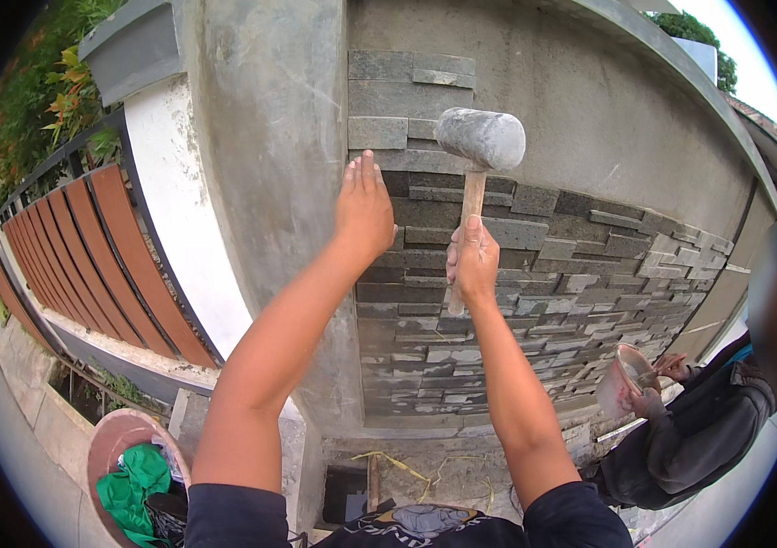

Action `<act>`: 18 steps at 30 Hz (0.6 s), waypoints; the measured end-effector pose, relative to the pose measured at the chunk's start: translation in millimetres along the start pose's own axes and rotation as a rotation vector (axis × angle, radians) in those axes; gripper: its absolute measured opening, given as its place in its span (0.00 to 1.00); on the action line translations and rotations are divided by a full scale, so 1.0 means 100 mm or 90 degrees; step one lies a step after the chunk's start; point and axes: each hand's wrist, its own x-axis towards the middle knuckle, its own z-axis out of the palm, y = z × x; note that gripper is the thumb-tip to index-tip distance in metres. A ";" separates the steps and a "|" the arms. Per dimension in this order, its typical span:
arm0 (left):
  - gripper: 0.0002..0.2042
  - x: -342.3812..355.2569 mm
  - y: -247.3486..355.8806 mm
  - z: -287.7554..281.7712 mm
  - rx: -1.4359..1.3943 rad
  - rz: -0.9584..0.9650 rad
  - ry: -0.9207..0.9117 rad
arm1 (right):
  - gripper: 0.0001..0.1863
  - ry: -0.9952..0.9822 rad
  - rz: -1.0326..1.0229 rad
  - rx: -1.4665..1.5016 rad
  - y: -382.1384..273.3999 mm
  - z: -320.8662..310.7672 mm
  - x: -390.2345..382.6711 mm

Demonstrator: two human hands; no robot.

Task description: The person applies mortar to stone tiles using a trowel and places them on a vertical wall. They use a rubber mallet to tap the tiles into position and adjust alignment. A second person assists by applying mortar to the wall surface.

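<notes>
My right hand [473, 263] is wrapped round the wooden handle of a mallet [481, 137], its thumb lying along the handle. The mallet's thick grey head is raised in front of the wall, near the upper stone strips. My left hand [365, 208] has its fingers stretched upward against the left edge of the stone cladding [516, 233], just below a pale grey stone strip [378, 133]. The cladding is made of rough grey stone pieces set in uneven layers. Whether the left palm presses on the stone cannot be seen fully.
Bare cement wall [580, 119] rises above the cladding, with a cement pillar [270, 137] to its left. A co-worker [708, 429] at the right holds a bucket [621, 379]. A pink tub [119, 447] with green cloth stands lower left, near a slatted fence [101, 265].
</notes>
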 end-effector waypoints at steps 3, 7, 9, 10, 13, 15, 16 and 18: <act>0.49 -0.54 0.37 0.14 -0.163 0.141 -0.107 | 0.27 0.039 -0.116 -0.088 0.05 -0.13 -0.05; 0.49 -1.48 0.86 0.38 -0.404 0.336 -0.441 | 0.23 0.040 -0.291 -0.314 0.12 0.01 -0.01; 0.47 -2.06 1.06 0.62 -0.472 0.370 -0.544 | 0.22 0.032 -0.348 -0.358 0.16 0.15 0.06; 0.45 -2.41 1.20 0.94 -0.510 0.404 -0.528 | 0.22 0.026 -0.351 -0.408 0.25 0.17 0.17; 0.37 -3.31 1.38 1.45 -0.572 0.373 -0.702 | 0.24 0.006 -0.314 -0.559 0.24 0.20 0.37; 0.34 -4.00 1.40 1.77 -0.568 0.360 -0.794 | 0.25 -0.007 -0.338 -0.490 0.21 0.21 0.32; 0.34 -4.38 1.39 1.92 -0.580 0.365 -0.829 | 0.25 0.007 -0.380 -0.462 0.25 0.24 0.30; 0.30 -5.12 1.43 2.22 -0.484 0.313 -0.942 | 0.26 0.025 -0.421 -0.462 0.40 0.24 0.33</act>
